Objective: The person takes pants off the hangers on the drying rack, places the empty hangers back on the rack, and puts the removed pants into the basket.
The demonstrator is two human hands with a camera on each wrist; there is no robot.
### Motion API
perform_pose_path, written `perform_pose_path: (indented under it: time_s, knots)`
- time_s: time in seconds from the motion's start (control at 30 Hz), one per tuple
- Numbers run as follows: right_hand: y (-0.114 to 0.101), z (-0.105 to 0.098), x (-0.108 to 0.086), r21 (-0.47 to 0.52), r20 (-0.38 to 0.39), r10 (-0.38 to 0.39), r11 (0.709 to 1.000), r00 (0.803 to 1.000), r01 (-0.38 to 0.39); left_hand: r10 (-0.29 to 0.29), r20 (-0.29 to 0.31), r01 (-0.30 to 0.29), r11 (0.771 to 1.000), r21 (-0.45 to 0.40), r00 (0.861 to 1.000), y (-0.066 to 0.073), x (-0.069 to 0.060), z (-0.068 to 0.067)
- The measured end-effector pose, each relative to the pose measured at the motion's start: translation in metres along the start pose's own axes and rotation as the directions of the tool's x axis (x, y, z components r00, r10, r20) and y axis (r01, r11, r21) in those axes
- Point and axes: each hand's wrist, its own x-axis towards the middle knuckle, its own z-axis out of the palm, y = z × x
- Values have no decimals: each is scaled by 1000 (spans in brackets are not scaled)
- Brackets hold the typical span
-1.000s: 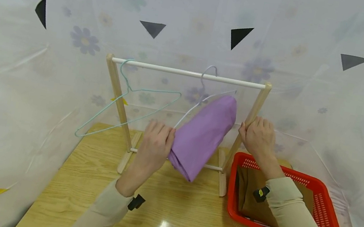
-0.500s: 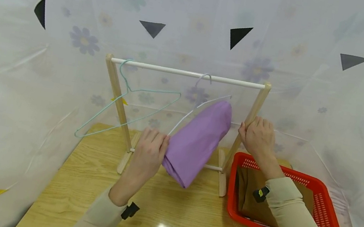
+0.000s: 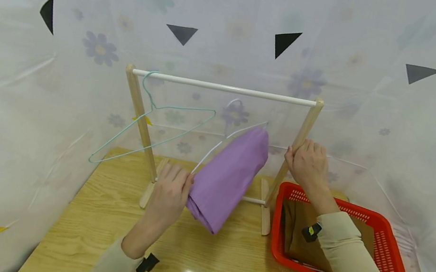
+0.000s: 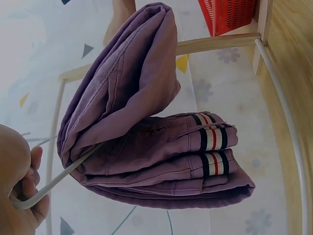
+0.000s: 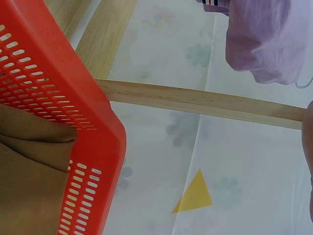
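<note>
My left hand (image 3: pixel 167 192) grips the lower left corner of a white wire hanger (image 3: pixel 207 156). Over this hanger lies a folded purple garment (image 3: pixel 228 176); its striped bands (image 4: pixel 215 139) show in the left wrist view. The hanger tilts, and its hook appears below the white rail (image 3: pixel 226 88) of a small clothes rack, apart from it. With my right hand (image 3: pixel 309 163) I hold the rack's right wooden post (image 3: pixel 307 127). That hand is mostly outside the right wrist view, where only its edge shows.
A bare teal hanger (image 3: pixel 158 107) hangs from the rail's left end. Right of the rack, a red basket (image 3: pixel 390 227) on the wooden table (image 3: pixel 98 231) holds brown folded cloth (image 3: pixel 311 238). A flower-patterned sheet (image 3: pixel 236 23) stands behind.
My left hand has moved down and left toward me, carrying the hanger and purple garment. The hook has come off the rail. My right hand stays on the post.
</note>
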Motion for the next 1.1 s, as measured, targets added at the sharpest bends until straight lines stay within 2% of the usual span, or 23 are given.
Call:
perform_pose_path:
  time_s: [0.57,0.83,1.1]
  knots:
    - [0,-2,-1,1,20,8,1000,1000,-8,32,-34,-32,999,-14,999,1,-18,-5]
    - [1,-3,-1,8,13,9,1000,1000,-9,35,-6,-35,999,14,999,5,-25,-8]
    - [1,-3,-2,-1,-6,2,1000,1000,-2,26,-16,-26,1000,9,1000,8,-31,-9]
